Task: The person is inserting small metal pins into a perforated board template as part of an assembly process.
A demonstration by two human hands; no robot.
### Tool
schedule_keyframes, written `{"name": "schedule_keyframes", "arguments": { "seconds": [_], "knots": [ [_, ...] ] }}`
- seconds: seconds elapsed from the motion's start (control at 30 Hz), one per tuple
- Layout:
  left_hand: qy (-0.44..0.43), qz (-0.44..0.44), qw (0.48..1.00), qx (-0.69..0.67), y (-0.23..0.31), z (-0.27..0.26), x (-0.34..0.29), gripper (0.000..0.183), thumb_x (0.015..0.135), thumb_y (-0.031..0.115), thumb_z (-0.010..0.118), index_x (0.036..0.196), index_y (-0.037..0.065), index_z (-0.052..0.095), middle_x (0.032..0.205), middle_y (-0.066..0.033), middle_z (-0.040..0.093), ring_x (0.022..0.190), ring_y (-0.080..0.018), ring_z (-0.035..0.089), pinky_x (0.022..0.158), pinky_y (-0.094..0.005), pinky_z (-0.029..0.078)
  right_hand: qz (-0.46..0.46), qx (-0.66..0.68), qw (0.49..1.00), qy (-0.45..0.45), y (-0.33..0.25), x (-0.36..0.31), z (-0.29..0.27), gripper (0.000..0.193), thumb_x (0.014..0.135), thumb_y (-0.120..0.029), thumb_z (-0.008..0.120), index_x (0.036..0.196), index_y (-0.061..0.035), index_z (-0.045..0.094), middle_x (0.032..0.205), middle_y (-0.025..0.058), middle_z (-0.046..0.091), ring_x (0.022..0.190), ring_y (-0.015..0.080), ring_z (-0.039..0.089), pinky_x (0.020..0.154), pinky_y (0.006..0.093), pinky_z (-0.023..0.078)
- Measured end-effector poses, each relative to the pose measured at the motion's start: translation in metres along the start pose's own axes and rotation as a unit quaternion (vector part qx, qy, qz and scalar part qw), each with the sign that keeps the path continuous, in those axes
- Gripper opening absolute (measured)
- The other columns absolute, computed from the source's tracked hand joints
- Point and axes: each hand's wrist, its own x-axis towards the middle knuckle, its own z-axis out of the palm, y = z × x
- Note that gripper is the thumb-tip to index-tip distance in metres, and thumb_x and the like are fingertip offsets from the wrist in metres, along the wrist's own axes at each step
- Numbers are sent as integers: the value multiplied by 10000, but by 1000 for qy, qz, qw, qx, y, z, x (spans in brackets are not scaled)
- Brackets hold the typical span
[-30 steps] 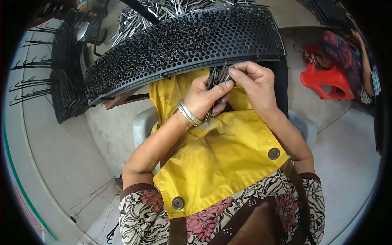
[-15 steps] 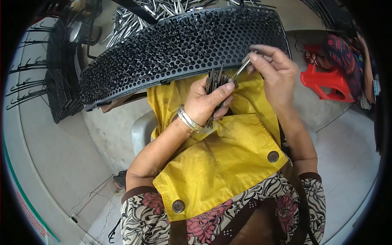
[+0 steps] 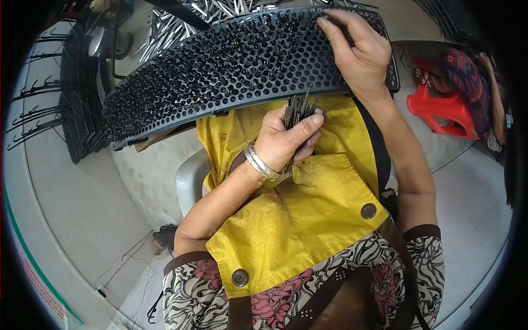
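Note:
A bundle of thin dark metal pieces [image 3: 297, 112] is gripped upright in my left hand [image 3: 286, 137], its thumb pressed across the front. The bundle stands above the yellow apron [image 3: 275, 225], just on the near side of a long black perforated rack [image 3: 264, 91]. My right hand [image 3: 360, 52] reaches over the rack's right part to its far edge. Its thumb and forefinger are drawn together there in a pinch; what lies between the tips is too small to make out. Many small dark pieces stand in the rack's holes, densest toward the left, while bare holes show at the right.
Behind the rack lies a heap of loose silvery metal pieces [image 3: 181, 27]. A red plastic stool [image 3: 443, 113] is at the right, with another person's patterned clothing [image 3: 467, 71] beside it. Dark racks with hooks [image 3: 82, 110] line the left wall. A pale chair [image 3: 190, 176] shows behind my left arm.
My right hand has moved up and away, from beside the bundle to the rack's far edge. The metal piece it held no longer shows. My left hand keeps the bundle, nearly in place.

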Motion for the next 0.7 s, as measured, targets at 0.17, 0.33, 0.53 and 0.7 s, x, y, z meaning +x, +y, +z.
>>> {"name": "schedule_keyframes", "arguments": {
  "seconds": [0.17,0.33,0.53,0.7],
  "knots": [
    [5,18,1000,13,-2,-1,3,179,848,178,553,903,8,543,565,-37,446,378,-85,351,337,-209,266,-110,-57,988,-90,11,6,4,155,690,2,652,839,0,609,740,91,600,656,206,578,584,270,458],
    [0,13,1000,15,-1,-4,3,171,847,177,554,904,17,542,572,-37,448,383,-85,355,338,-207,265,-144,-178,943,-241,-15,21,-6,88,651,48,579,726,24,540,668,153,544,622,316,544,556,358,435],
    [3,3,1000,9,3,-3,1,145,846,170,557,864,31,519,571,-25,457,387,-75,366,339,-204,273,201,65,930,-301,-34,1,-28,142,742,-53,629,864,15,606,697,56,599,630,97,574,556,222,446],
    [-12,-4,1000,11,4,2,3,138,849,160,553,810,39,498,568,-11,466,383,-64,379,338,-197,283,209,178,911,-308,-38,-19,-38,82,766,-37,623,822,21,608,681,6,590,609,35,527,537,171,423]
  ]
}}
